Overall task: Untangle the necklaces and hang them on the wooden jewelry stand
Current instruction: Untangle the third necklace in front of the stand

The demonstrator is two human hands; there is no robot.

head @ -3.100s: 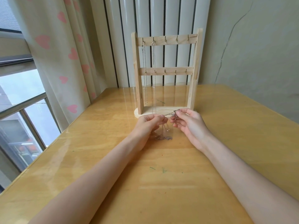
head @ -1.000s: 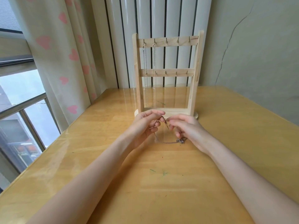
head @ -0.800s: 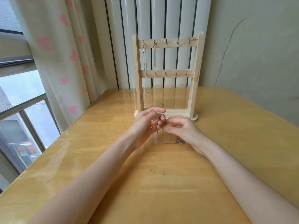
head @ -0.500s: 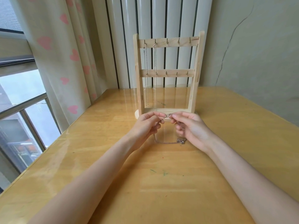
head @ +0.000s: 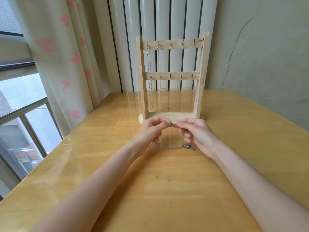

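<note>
A wooden jewelry stand (head: 199, 81) with two hook rails stands at the back of the table. Two silver necklaces (head: 150, 77) hang from its two leftmost top hooks. Just in front of the stand's base, my left hand (head: 151, 131) and my right hand (head: 195, 133) pinch the clasp ends (head: 172, 126) of a thin silver necklace between fingertips. The rest of that necklace (head: 173, 147) droops onto the table, with its small pendant (head: 186, 146) lying under my right hand.
The yellow wooden table (head: 167, 190) has a glossy top with small green marks. A curtain with pink hearts (head: 66, 56) and a window (head: 21, 114) are at the left. White vertical panels (head: 160, 19) and a cracked wall (head: 259, 47) rise behind the stand.
Both hands stayed in front of the stand's base, working the clasp ends together and apart at fingertip level. The tangled bundle seen earliest now lies as one loose chain on the table.
</note>
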